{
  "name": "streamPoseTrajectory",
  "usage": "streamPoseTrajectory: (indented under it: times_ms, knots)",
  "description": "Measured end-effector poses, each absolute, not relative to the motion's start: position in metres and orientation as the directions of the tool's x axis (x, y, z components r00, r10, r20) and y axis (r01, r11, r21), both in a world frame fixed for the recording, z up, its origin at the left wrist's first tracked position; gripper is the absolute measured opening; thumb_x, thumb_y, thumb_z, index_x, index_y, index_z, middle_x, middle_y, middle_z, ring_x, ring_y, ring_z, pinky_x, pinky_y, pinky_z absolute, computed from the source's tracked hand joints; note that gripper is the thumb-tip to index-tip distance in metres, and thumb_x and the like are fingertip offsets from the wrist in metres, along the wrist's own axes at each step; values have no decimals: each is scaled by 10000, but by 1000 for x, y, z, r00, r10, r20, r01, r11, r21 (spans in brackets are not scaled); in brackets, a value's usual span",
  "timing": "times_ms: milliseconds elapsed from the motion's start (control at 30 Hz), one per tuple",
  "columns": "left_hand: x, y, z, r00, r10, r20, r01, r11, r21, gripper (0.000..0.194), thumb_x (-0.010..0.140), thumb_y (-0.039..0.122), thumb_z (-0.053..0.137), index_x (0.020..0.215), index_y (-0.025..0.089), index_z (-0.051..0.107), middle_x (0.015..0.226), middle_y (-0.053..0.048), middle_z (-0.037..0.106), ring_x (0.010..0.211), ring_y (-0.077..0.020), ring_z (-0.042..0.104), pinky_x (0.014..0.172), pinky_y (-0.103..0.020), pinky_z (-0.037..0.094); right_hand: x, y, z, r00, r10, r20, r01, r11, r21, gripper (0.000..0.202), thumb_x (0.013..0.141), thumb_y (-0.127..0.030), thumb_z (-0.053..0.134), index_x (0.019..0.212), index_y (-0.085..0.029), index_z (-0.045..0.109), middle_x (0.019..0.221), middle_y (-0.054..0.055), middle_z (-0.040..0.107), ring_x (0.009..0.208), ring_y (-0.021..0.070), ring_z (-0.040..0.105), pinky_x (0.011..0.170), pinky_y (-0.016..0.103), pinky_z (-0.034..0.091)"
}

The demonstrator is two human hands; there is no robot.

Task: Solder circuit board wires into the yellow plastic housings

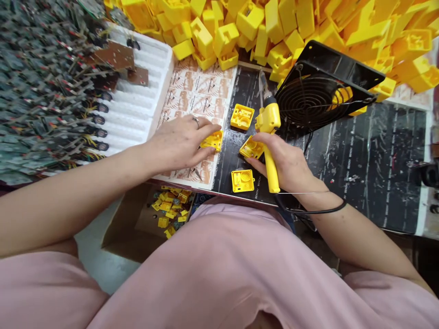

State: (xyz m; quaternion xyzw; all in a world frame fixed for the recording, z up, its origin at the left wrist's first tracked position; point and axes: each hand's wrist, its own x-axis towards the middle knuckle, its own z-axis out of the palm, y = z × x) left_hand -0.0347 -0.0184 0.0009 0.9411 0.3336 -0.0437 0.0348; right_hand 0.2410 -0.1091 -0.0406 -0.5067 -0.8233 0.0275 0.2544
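Note:
My left hand [180, 141], with a ring on one finger, rests on the patterned sheet. Its fingers and thumb close around a yellow plastic housing [216, 140], partly covered by them. In my right hand [286, 160] is a yellow soldering gun [269, 119] with a black collar; its metal tip points away from me, and a thin wire runs to the handle's lower end. The thumb and a finger of that hand also touch a tilted yellow housing [249, 147]. Two more open housings lie nearby, one farther away [242, 116] and one closer to me [243, 181].
A black fan [308, 100] stands behind my right hand. Yellow housings [250, 20] are heaped along the back. At left, wired circuit boards [44, 87] crowd a white foam tray [137, 109]. Below the table edge, a cardboard box [126, 224] holds small yellow parts.

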Motion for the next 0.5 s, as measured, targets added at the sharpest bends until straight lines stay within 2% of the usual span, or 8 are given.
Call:
streamPoseTrajectory:
  times_ms: [67,200,267,367,500]
  knots:
    - [-34,-15,-2,741,649,-173,663,-747,37,569,1041,490,391,1446,162,619,1304,-141,727,1047,-321,693,878,-459,575,235,-110,-42,-330,861,387,836,457,-305,381,1027,-444,661,1330,-223,596,1145,85,741,936,235,763,742,291,583]
    - [-33,-7,-6,711,699,-71,703,-708,70,595,1038,638,406,1381,212,641,1029,-70,755,949,-253,653,882,-389,558,231,-121,-33,-311,866,392,829,449,-334,428,1023,-509,669,1349,-240,596,1083,57,747,842,194,773,685,254,585]
    - [-30,3,-4,689,722,-61,724,-683,102,611,1075,610,346,1412,176,613,1036,-71,746,1009,-244,642,939,-380,543,234,-127,-28,-252,865,433,837,420,-351,378,1037,-448,666,1342,-242,575,1109,53,750,792,165,773,657,236,591]
    - [-17,23,-1,614,779,-127,789,-604,111,617,1092,560,317,1456,140,585,1135,-98,726,1118,-275,642,1017,-447,525,238,-133,-23,-201,846,494,851,401,-340,295,1043,-317,660,1308,-235,562,1072,41,758,748,158,771,633,238,603]
    - [11,38,4,559,808,-186,828,-556,73,626,1038,638,408,1378,178,662,1136,-113,727,1205,-368,642,1041,-567,501,242,-137,-19,-257,799,544,863,443,-242,213,1035,-258,651,1243,-250,604,890,1,739,767,181,777,668,268,612]
